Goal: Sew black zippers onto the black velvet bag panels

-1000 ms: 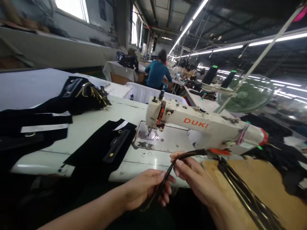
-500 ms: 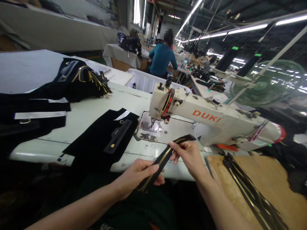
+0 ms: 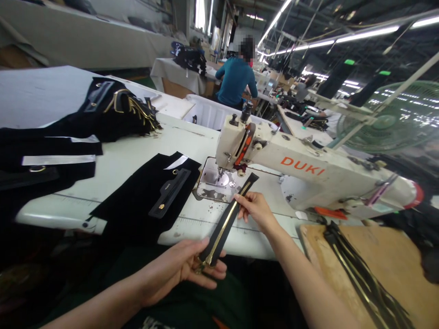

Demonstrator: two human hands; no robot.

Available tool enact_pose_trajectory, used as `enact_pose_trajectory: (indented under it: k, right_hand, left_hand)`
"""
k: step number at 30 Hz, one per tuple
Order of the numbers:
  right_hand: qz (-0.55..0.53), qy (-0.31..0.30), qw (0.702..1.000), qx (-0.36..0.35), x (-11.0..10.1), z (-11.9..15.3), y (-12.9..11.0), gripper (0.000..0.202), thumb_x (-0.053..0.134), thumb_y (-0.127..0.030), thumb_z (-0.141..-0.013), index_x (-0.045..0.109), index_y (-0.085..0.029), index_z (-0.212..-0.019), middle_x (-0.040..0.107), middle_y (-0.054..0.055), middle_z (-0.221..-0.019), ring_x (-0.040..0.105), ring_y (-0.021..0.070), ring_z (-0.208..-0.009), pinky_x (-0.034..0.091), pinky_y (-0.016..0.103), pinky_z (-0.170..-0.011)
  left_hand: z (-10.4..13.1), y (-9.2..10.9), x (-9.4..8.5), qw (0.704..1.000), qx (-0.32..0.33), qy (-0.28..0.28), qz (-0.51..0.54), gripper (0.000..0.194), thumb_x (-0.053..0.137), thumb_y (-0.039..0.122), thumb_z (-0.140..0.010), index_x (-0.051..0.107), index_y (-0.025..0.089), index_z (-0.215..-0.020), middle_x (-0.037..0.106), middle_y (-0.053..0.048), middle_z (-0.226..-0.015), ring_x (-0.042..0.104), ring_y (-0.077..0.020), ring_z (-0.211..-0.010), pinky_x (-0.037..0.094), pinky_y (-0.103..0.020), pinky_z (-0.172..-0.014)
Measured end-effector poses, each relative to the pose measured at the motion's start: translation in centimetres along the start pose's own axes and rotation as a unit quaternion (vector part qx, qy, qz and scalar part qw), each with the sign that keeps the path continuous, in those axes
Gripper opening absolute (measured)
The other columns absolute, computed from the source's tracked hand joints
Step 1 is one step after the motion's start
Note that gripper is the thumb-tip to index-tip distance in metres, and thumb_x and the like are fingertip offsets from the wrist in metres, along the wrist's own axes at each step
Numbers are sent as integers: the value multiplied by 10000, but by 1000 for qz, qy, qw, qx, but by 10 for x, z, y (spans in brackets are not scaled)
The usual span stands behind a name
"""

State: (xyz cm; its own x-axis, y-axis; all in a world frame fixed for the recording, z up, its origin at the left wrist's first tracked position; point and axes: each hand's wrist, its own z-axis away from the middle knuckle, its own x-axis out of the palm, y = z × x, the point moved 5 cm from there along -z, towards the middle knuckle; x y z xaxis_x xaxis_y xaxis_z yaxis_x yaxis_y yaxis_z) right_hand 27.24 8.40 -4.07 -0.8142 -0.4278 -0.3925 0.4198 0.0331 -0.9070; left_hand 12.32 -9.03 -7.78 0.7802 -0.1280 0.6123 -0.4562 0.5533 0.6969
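Observation:
A black zipper with gold teeth stretches slantwise between my two hands in front of the sewing machine. My right hand pinches its upper part between thumb and fingers, and the free end sticks up toward the machine. The lower end, with a gold slider, lies across the fingers of my left hand, the thumb along its edge. Left of the zipper, a black fabric panel rests on the machine table, bearing a dark zippered patch, a gold ring and a white strip.
The sewing machine stands beyond my hands. More zippers lie on a brown board at the right. Black fabric pieces are heaped at the left. A co-worker sits ahead; a green fan is at far right.
The zipper has straightened, its upper end now pointing up toward the machine. My left hand has slid down to the slider end and its fingers have loosened. My right hand has shifted slightly left.

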Motion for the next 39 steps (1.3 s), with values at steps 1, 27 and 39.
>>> enact_pose_trajectory:
  k: [1,27,39]
  right_hand:
    - [26,4,1000,-2,1,-2,2,633,640,-819,-765,532,-216,-602,608,22,-458,506,140,-336,388,250,-377]
    - [398,12,843,-360,29,-14,-14,455,616,-302,-988,547,-205,-1427,608,111,-1410,534,301,-1319,423,524,-1160]
    - [401,30,837,-371,34,-14,-7,461,587,-234,-955,581,-151,-1408,611,126,-1439,561,313,-1331,430,533,-1174]
  left_hand:
    - [-1,-2,0,1000,2,5,-4,532,659,551,-947,741,74,-1166,761,-211,-1116,719,-346,-1080,574,-485,-957]
    - [-82,203,-109,715,256,114,-641,382,656,555,-889,735,182,-918,715,-73,-914,637,-277,-907,499,-347,-877]
    - [-66,112,-61,610,320,154,-709,580,615,448,-984,472,323,-1532,419,-70,-1614,426,-345,-1458,357,-499,-1212]
